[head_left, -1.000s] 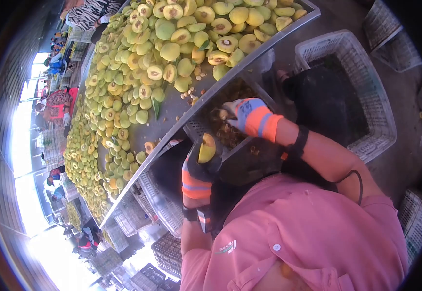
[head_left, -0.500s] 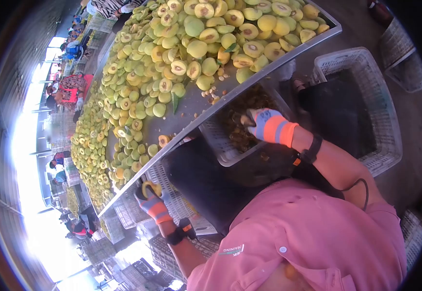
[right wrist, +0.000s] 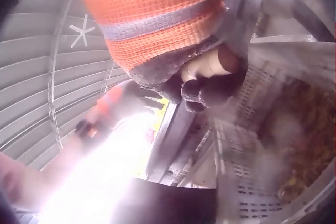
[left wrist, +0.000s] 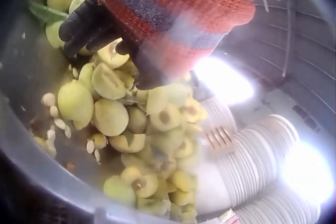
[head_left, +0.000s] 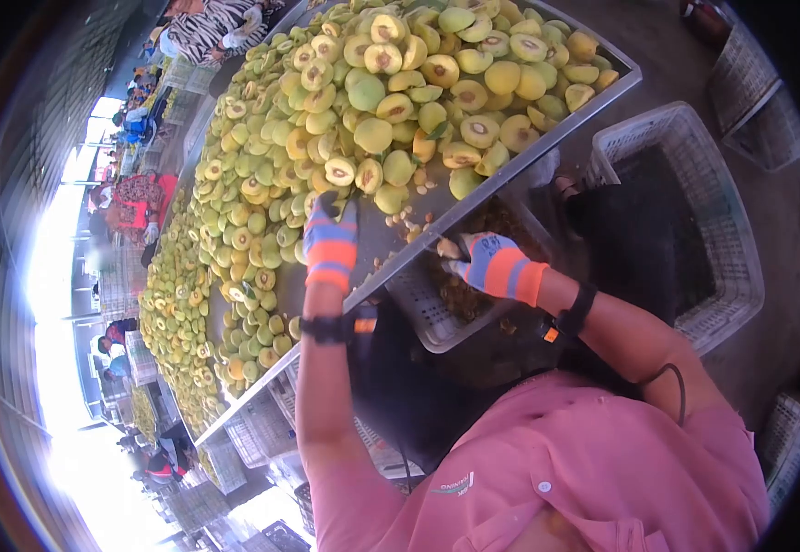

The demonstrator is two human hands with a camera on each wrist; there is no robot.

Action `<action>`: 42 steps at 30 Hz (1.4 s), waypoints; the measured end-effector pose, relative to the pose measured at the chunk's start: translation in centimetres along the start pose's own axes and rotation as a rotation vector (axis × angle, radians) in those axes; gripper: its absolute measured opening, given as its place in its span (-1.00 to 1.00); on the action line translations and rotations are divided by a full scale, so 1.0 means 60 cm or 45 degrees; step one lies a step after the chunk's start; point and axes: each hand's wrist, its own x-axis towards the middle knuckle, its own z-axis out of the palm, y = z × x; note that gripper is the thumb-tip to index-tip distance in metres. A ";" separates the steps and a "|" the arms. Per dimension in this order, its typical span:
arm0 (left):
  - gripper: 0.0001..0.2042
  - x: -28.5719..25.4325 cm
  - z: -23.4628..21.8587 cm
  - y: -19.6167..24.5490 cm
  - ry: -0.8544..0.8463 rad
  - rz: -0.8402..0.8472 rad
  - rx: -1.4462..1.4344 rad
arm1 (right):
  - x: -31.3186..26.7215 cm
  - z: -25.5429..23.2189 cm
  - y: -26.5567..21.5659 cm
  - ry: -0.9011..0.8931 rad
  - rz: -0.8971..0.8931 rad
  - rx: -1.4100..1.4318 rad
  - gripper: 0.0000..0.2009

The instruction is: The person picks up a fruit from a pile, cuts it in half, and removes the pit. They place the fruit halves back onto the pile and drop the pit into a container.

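Note:
My left hand [head_left: 329, 239], in an orange and grey glove with dark fingers, reaches over the metal table [head_left: 374, 241] to the edge of a heap of halved yellow-green peaches [head_left: 372, 136]. In the left wrist view its dark fingers [left wrist: 79, 30] extend loosely over the fruit, with no piece gripped. My right hand [head_left: 501, 264], gloved alike, is above a white plastic crate [head_left: 434, 324] of brownish scraps below the table edge. The right wrist view shows its fingers curled round a wooden handle [right wrist: 211, 66]; the tool's other end is hidden.
A raised metal rim [head_left: 510, 156] edges the table, and pale kernels [left wrist: 59, 124] lie near it. A large white crate [head_left: 740, 230] stands on the floor at the right. Other people work along the table's far side, one in striped clothing [head_left: 211, 35].
My left hand has carried a peach piece leftward below the table edge, then come up over the heap without it. My right hand stays above the scrap crate, gripping the handle.

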 end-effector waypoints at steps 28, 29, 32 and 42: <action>-0.63 -0.217 0.075 0.126 0.152 0.604 -0.815 | -0.052 -0.035 -0.011 -0.263 -0.006 1.786 -0.73; -0.68 -0.212 0.098 0.112 0.257 0.577 -0.689 | -0.052 -0.027 -0.008 -0.310 0.022 1.850 -0.73; -0.66 -0.197 0.146 0.081 0.514 0.478 -0.589 | -0.050 -0.009 -0.016 -0.176 0.043 1.769 -0.72; -0.66 -0.200 0.136 0.105 0.374 0.237 -1.351 | -0.060 -0.026 -0.006 -0.437 0.113 1.624 -0.74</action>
